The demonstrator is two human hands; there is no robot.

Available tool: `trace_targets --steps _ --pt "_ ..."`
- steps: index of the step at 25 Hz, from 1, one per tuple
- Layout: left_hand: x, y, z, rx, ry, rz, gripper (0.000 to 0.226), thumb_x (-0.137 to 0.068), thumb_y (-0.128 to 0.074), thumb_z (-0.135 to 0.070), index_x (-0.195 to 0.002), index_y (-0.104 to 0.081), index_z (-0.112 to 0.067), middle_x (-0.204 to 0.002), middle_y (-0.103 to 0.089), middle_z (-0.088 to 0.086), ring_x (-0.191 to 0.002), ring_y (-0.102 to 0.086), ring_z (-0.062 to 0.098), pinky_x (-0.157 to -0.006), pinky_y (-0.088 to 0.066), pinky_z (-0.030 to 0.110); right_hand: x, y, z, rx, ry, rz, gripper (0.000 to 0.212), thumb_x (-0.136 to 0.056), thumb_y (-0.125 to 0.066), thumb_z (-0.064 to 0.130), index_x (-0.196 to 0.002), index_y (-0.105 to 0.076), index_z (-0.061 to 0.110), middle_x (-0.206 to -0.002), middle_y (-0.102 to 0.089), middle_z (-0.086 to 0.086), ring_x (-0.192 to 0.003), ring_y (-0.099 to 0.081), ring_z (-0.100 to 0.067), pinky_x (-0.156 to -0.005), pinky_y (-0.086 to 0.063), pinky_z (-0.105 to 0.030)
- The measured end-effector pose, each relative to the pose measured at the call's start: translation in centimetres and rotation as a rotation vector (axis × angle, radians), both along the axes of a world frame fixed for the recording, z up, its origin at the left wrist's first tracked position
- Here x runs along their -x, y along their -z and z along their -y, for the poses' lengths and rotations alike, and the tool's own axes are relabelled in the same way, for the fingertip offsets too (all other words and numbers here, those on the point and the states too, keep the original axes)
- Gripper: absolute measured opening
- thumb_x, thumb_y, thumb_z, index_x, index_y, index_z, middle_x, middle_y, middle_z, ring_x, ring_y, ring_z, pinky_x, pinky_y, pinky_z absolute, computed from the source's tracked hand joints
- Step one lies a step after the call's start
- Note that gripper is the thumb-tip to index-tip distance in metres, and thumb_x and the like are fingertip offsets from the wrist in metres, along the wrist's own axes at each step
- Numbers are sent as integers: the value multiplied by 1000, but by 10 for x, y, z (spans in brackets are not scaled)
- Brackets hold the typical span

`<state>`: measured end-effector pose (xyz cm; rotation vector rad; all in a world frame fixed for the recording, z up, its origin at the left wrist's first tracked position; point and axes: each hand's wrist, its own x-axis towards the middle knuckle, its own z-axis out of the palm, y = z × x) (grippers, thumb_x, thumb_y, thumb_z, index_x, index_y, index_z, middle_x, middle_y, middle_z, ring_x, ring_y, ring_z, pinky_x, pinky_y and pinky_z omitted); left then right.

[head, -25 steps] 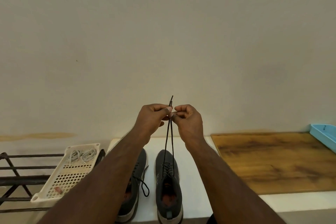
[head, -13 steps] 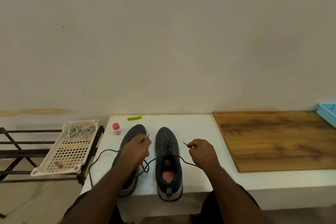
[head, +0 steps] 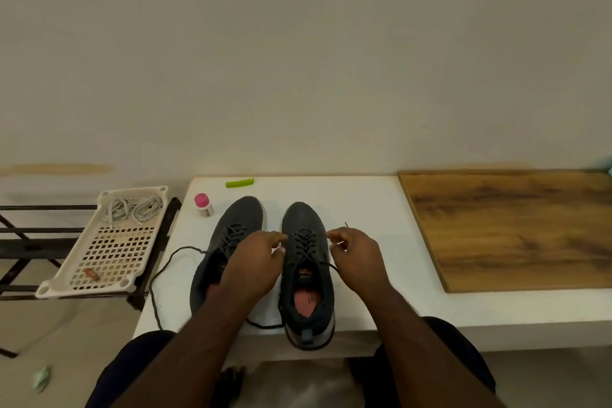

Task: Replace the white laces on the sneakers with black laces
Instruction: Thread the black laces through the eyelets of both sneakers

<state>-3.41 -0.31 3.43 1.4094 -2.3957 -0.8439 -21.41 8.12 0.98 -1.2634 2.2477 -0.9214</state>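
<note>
The white table (head: 364, 209) carries 2 dark sneakers side by side. The right sneaker (head: 306, 275), threaded with a black lace (head: 306, 243), sits between the hands; the left sneaker (head: 231, 232) lies partly under the left hand (head: 255, 262). Since 0.5 s ago both hands have closed in toward the right sneaker's eyelets. The right hand (head: 356, 258) pinches a lace end; the left hand's fingers are curled, its hold unclear. The white laces (head: 132, 210) lie in the basket (head: 109, 252), well left.
</note>
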Motion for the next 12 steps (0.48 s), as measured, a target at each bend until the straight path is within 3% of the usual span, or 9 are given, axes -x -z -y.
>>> trace_targets --steps 3,4,6,8,12 --pt "14 -4 -1 -37 151 -53 30 -97 -54 -10 -117 -73 -22 -112 -69 -12 -98 -60 5 -91 -43 9 -4 -1 11 -59 -127 112 28 -94 -57 8 -110 -74 23 -110 -72 7 -92 -62 -2 -76 -45 -8" --pt "16 -3 -1 -34 174 -66 30 -96 -55 -7 -114 -74 -20 -106 -67 -14 -91 -58 0 -84 -37 -1 -4 0 14 -72 -144 119 28 -95 -57 8 -111 -74 22 -110 -72 8 -93 -61 -2 -74 -42 -5" --pt "18 1 3 -21 175 -93 26 -93 -59 -5 -107 -76 -19 -95 -64 -14 -77 -54 -6 -73 -33 -5 -3 2 17 -66 -135 132 27 -95 -59 9 -112 -73 23 -110 -71 9 -96 -61 -2 -81 -46 -9" --pt "18 5 7 -15 186 -95 20 -92 -60 -8 -98 -75 -22 -87 -61 -15 -75 -53 -7 -70 -37 3 -2 5 19 -56 -127 149 25 -95 -60 10 -113 -73 22 -110 -71 8 -98 -63 -4 -90 -51 -18" --pt "19 13 11 21 218 -130 15 -94 -55 -9 -87 -59 -23 -82 -60 -8 -79 -53 6 -71 -44 30 2 12 20 -90 -159 160 27 -95 -60 10 -117 -71 23 -113 -71 7 -103 -64 -6 -94 -53 -25"
